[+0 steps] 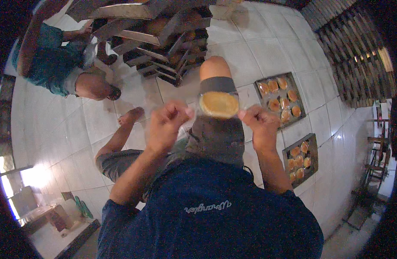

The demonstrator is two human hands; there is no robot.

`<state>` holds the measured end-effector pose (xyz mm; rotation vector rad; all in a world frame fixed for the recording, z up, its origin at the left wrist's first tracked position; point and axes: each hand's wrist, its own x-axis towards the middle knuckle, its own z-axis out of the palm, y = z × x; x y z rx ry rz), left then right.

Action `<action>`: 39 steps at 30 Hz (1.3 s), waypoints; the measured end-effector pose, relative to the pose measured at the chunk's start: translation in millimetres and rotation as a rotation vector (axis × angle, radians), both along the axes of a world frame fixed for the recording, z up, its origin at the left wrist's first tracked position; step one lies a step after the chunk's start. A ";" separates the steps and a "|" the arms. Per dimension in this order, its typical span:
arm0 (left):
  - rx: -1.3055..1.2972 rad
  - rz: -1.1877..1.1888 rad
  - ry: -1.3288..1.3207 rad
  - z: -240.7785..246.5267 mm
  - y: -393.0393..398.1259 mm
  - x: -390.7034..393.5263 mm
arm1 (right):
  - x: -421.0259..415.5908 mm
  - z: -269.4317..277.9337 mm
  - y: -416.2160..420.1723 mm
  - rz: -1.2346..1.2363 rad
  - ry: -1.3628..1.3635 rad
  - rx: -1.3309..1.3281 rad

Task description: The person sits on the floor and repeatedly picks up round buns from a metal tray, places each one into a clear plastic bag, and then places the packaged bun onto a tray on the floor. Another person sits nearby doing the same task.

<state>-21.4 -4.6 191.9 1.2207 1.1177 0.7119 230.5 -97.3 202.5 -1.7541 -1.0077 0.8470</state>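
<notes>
A round golden bun (219, 104) in a clear plastic bag hangs between my hands, over my raised leg. My left hand (167, 123) has its fingers and thumb pinched on the left end of the bag. At the right end, my right hand (261, 124) pinches the plastic in the same way. Both hands are slightly blurred, and the thin film at the fingertips is hard to make out. Beyond my right hand, a dark metal tray (295, 83) on the tiled floor holds several buns that look wrapped in plastic.
A second tray (315, 152) of buns lies nearer on the right. Dark trays (172, 42) stand stacked crosswise in front. Another person (52, 61) sits at the left, an arm reaching to the stack. Slatted racks (357, 64) stand far right. Green flip-flops (83, 207) are at lower left.
</notes>
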 end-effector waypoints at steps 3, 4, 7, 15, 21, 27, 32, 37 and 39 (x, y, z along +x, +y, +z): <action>-0.022 -0.135 -0.015 -90.4 -41.3 -6.4 | 1.7 -69.7 -39.4 -0.087 0.287 -0.117; 0.000 -0.165 0.055 -94.2 -49.7 -4.3 | -1.0 -73.8 -46.9 -0.119 0.243 -0.143; 0.169 -0.247 0.254 -96.9 -54.2 7.4 | 5.5 -108.4 -60.8 -0.108 0.200 -0.083; 0.668 -0.210 0.294 -76.9 -44.0 16.8 | -26.6 -36.9 -19.9 0.199 0.059 0.079; 0.578 0.119 0.453 -164.5 -84.3 -90.4 | -58.2 -21.2 64.3 0.612 -0.190 0.039; 0.503 0.108 0.640 -127.2 -117.1 -148.0 | -23.4 225.4 283.2 0.044 -0.836 1.302; 0.646 -0.360 1.172 -173.4 -49.4 -119.4 | -2.8 242.8 358.5 0.231 -1.169 0.955; 0.635 -0.378 1.066 -150.7 -72.4 -127.8 | -120.7 80.7 215.2 0.739 -0.415 0.822; 0.772 -0.276 0.886 -115.1 -71.0 -122.8 | -140.7 -26.1 147.4 1.014 -0.679 0.510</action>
